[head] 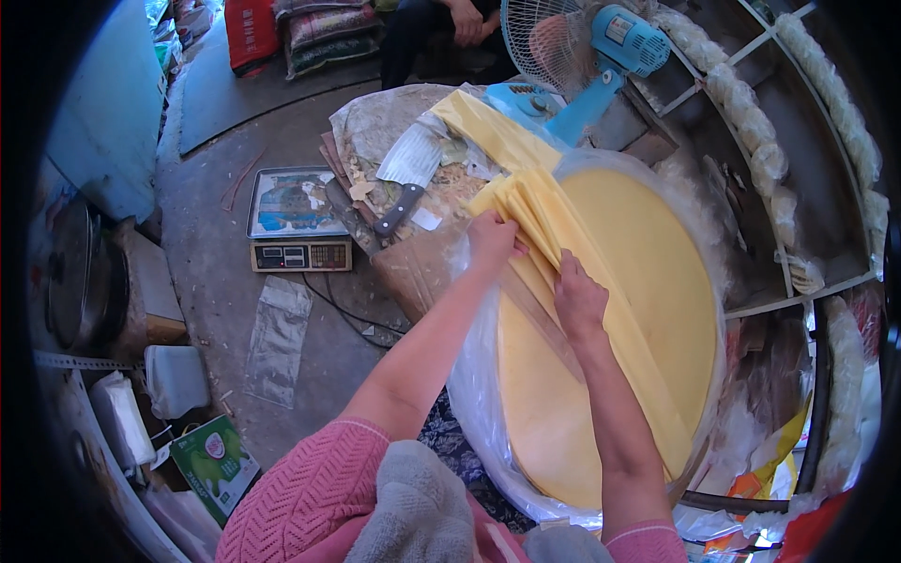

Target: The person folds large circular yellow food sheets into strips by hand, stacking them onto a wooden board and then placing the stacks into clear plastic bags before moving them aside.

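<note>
A large stack of thin round yellow sheets (644, 253), resembling flat pancakes, lies before me on clear plastic wrap (473, 394). Across it runs a long folded yellow sheet (619, 317) with pleated layers at its far end. My left hand (494, 241) pinches the left edge of these layers. Gripping the pleats a little nearer to me, my right hand (581, 292) has its fingers curled around the upper fold. A flat brownish strip (538, 324) shows beneath the folds, between my forearms. Beyond my hands, another folded yellow piece (500, 130) rests on the worktop.
A cleaver (412, 169) lies on the crumb-strewn worktop (366, 105), left of the folded sheets. A blue fan (591, 105) stands at the far side. On the floor left is a digital scale (301, 218). Racks with wrapped bundles (753, 134) line the right. Another person's hands (470, 22) show at the top.
</note>
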Tool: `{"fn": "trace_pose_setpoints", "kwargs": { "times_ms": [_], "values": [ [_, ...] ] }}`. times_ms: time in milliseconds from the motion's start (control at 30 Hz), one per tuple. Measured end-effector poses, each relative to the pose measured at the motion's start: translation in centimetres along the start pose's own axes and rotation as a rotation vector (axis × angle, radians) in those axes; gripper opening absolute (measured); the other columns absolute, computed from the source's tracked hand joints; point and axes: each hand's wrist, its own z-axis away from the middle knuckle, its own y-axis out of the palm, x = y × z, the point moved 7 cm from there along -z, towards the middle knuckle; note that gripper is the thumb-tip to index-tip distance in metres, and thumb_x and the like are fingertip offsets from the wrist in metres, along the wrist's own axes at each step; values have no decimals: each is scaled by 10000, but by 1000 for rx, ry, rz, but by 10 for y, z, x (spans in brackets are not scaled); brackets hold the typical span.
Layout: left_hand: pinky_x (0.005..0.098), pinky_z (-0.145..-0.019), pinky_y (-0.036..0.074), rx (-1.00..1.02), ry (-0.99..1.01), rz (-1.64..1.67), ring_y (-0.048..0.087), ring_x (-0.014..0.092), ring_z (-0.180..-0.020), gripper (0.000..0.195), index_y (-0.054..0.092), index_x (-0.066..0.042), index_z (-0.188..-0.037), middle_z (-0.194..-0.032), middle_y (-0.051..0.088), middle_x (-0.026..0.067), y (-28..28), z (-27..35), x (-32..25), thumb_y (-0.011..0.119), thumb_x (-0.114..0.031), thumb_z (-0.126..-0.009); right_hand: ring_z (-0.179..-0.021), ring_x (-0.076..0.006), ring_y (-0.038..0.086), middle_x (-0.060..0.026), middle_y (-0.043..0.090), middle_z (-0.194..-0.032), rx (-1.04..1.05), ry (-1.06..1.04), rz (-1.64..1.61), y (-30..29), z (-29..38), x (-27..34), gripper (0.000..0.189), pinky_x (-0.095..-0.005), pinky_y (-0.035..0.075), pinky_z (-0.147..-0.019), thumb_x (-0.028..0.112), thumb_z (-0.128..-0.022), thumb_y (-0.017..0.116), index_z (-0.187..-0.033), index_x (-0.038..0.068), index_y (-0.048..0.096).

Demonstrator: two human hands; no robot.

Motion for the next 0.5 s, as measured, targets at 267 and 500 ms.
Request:
{"fn": "trace_pose_setpoints", "kwargs": {
  "times_ms": [267, 500],
  "values": [
    [293, -409, 515, 5, -21, 48, 629, 228, -490, 93, 531, 71, -793, -681, 614, 163, 2, 1, 2, 491, -11, -779, -664, -274, 634, -101, 629, -941, 6, 55, -48, 7, 5, -3, 407, -390, 502, -551, 132, -786, 554, -1179, 63, 470],
    [307, -502, 528, 119, -78, 87, 639, 219, -568, 132, 558, 46, -859, -728, 633, 139, 5, -3, 3, 532, -46, -769, -919, -230, 600, -106, 584, -1021, -30, 97, -19, -6, -4, 12, 559, -404, 505, -639, 168, -753, 566, -1267, 63, 372]
  ]
}}
